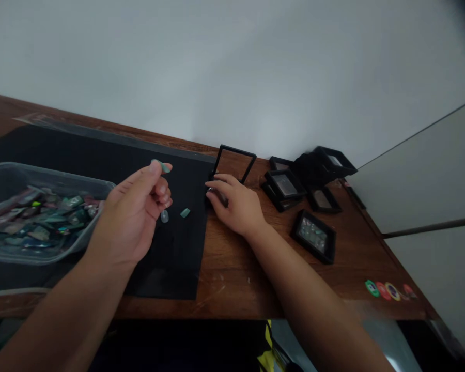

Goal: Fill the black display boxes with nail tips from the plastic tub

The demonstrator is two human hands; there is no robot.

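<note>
A clear plastic tub [67, 174] with rounded corners holds a heap of glossy nail tips [39, 217] in teal, pink and silver. By its right end, the left hand [134, 217] pinches a teal nail tip [164, 167] above a matte black mat [166, 268]. On the wood-grain tabletop [232, 279], a flat black case [311, 250] shows small shiny pieces [313, 234] behind its window. The right hand [236, 204] curves over an open box, its square see-through lid [238, 150] upright; whether it grips, I cannot tell. Beyond, more black cases [284, 184] lie stacked.

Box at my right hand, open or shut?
Open, it seems: a black-framed lid stands raised behind the right hand, which partly hides where it meets the box.
</note>
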